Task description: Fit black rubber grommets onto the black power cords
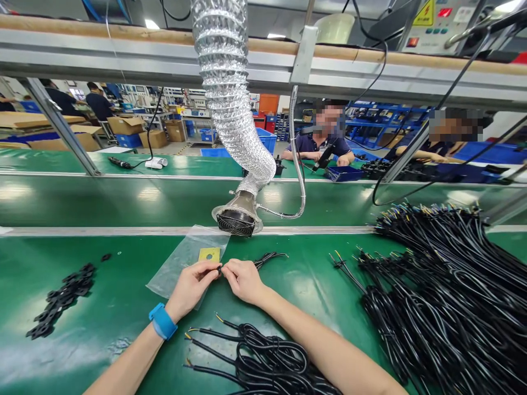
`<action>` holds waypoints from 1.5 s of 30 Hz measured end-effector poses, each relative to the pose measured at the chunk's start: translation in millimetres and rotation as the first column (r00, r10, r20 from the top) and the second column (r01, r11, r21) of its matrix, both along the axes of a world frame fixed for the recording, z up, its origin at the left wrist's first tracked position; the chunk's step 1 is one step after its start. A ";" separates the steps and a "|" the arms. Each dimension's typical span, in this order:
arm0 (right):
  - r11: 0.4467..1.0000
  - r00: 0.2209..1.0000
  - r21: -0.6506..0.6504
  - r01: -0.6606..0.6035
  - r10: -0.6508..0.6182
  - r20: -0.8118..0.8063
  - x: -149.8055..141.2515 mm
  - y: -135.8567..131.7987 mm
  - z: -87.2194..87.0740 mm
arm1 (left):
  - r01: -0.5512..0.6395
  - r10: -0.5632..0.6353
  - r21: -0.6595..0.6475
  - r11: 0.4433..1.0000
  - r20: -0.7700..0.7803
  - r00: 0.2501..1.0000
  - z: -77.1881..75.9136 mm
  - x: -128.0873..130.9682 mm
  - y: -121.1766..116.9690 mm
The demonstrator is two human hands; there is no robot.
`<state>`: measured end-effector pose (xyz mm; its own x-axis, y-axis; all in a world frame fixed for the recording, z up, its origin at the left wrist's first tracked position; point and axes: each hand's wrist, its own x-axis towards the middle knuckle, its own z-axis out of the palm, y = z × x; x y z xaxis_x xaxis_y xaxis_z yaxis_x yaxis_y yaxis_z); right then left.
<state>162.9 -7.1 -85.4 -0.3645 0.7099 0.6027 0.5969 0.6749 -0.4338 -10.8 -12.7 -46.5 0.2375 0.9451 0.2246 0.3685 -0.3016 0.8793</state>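
My left hand, with a blue wristband, pinches a small black part at its fingertips. My right hand is closed on the end of a black cable that trails off to the right. Both hands meet fingertip to fingertip over the green bench. Under the left hand lies a clear plastic bag with a yellow tag on it.
Small black rings lie heaped at the left. A few coiled cables sit near me, and a large cable pile fills the right. A silver extraction hose hangs above the bench. Two people work across the conveyor.
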 end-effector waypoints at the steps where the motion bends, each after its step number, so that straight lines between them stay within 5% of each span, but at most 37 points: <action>1: 1.000 1.000 -0.010 -0.011 0.011 -0.003 0.0 0.1 0.0 | 0.004 -0.004 0.024 1.000 -0.016 1.000 -0.7 0.4 -0.8; 9: 0.995 0.996 -0.080 -0.061 0.055 -0.070 -0.5 2.1 -0.7 | -0.031 0.031 0.051 0.998 -0.005 0.999 -5.8 5.1 -3.7; 18: 0.996 0.990 -0.049 0.073 -0.078 -0.118 -3.6 1.0 -1.4 | -0.133 0.148 -0.106 0.986 0.150 0.978 -8.0 1.1 5.1; 36: 1.000 0.998 -0.021 0.004 -0.005 -0.066 0.2 -0.2 1.3 | -0.068 0.068 0.043 0.997 0.001 0.998 -6.9 5.6 -4.3; 45: 1.000 0.980 -0.013 -0.023 0.020 -0.197 0.2 3.9 0.8 | -0.060 0.069 -0.057 0.997 0.170 0.983 -7.8 7.4 -3.3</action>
